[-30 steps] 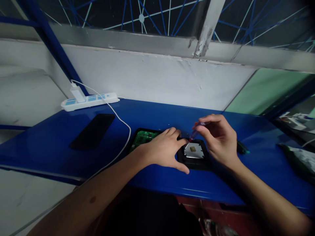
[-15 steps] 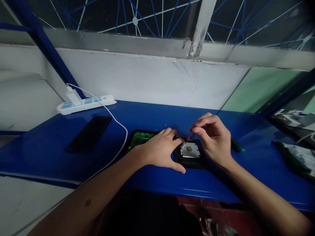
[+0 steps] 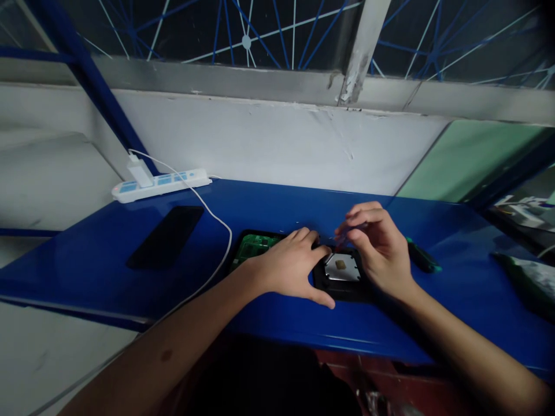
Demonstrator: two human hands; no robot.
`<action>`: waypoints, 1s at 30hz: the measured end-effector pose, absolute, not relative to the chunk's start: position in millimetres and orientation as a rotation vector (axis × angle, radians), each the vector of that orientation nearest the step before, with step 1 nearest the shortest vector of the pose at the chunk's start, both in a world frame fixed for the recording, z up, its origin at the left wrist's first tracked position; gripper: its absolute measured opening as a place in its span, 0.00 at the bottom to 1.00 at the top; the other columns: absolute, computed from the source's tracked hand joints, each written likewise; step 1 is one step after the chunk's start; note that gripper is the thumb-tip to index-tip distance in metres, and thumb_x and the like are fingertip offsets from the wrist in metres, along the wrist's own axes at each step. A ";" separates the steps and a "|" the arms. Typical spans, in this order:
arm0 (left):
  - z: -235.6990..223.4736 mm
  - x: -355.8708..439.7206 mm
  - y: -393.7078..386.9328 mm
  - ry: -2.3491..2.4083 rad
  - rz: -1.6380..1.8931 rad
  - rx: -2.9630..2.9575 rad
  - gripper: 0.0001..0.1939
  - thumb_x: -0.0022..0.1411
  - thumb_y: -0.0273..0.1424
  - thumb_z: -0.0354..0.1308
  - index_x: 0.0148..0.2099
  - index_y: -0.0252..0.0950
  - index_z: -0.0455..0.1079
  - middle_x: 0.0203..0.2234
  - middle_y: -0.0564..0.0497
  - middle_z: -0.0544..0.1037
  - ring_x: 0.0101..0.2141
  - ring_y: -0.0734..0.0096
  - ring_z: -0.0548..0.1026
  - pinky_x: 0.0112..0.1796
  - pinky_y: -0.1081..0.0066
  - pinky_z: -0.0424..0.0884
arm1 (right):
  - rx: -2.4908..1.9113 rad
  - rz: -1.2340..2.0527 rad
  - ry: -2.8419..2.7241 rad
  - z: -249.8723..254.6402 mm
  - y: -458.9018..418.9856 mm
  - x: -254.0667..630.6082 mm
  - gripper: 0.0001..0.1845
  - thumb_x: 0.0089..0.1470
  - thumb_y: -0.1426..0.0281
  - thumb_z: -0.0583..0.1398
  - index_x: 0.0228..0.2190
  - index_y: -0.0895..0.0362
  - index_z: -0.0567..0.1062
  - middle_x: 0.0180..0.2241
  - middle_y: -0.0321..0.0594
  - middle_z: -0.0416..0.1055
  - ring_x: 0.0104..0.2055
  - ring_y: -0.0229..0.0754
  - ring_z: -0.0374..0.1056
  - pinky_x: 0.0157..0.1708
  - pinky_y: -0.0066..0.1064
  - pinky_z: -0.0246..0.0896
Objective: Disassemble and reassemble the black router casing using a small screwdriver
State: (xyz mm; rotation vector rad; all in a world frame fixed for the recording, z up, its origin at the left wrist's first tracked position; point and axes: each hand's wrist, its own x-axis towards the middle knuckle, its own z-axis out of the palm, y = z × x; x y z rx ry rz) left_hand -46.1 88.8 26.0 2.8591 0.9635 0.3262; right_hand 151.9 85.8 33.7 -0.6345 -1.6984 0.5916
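An opened black device housing (image 3: 323, 286) lies on the blue table. A green circuit board (image 3: 254, 245) shows in its left part, and a silver metal plate (image 3: 347, 273) with a small tan square sits in its right part. My left hand (image 3: 292, 263) rests across the middle with thumb and fingers apart, hiding what is beneath. In my right hand (image 3: 384, 248) a screwdriver (image 3: 346, 236) with a see-through purplish handle is pinched between thumb and fingers. It leans, its tip down near the plate's upper left corner, close to my left fingers.
A black phone-like slab (image 3: 167, 237) and a white cable (image 3: 221, 222) lie to the left. The cable runs from a charger on a white power strip (image 3: 162, 184). A dark green-ended tool (image 3: 422, 257) lies right of my right hand. A silvery packet (image 3: 531, 274) is further right.
The whole view has shifted slightly, moving things rightward. The screwdriver leans over more to the right than before. My left hand keeps its place on the housing.
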 end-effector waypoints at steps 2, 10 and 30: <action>26.5 -46.2 88.0 0.976 0.307 2.849 0.48 0.50 0.65 0.61 0.62 0.36 0.65 0.51 0.37 0.70 0.52 0.43 0.67 0.54 0.51 0.62 | -0.637 0.555 -1.698 33.7 87.4 152.0 0.05 0.60 0.71 0.62 0.39 0.51 0.73 0.40 0.37 0.62 0.32 0.35 0.69 0.30 0.33 0.75; 27.4 -46.0 88.0 0.956 0.316 2.839 0.47 0.50 0.64 0.61 0.61 0.36 0.65 0.51 0.38 0.71 0.52 0.44 0.68 0.55 0.52 0.61 | -0.700 0.557 -1.686 38.0 82.0 151.3 0.07 0.60 0.73 0.62 0.40 0.50 0.73 0.37 0.35 0.66 0.31 0.36 0.73 0.32 0.33 0.75; 27.8 -45.6 87.9 0.973 0.295 2.824 0.47 0.50 0.64 0.61 0.62 0.36 0.66 0.53 0.37 0.70 0.54 0.43 0.66 0.55 0.52 0.61 | -0.801 0.323 -1.672 30.4 89.8 154.7 0.08 0.57 0.69 0.65 0.39 0.50 0.72 0.37 0.36 0.66 0.32 0.37 0.69 0.28 0.33 0.74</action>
